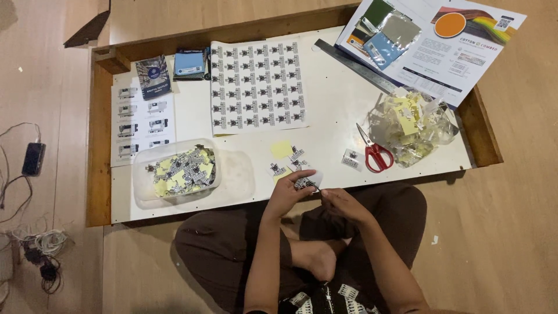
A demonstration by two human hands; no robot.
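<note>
I sit cross-legged at a low white board (331, 110). My left hand (286, 195) holds a small black-and-white printed sticker (304, 183) at the board's near edge. My right hand (344, 203) pinches the sticker's right side, fingertips meeting my left. A few cut stickers and a yellow backing slip (281, 149) lie just beyond my hands. A full sticker sheet (257, 86) lies further back.
A clear plastic tub (177, 170) of cut stickers sits at the left. Red-handled scissors (375, 152) lie to the right, beside a clear bag (414, 125) of yellow scraps. A metal ruler (354, 65), brochures and a printed sheet line the far side. A phone (34, 159) and cables lie on the floor.
</note>
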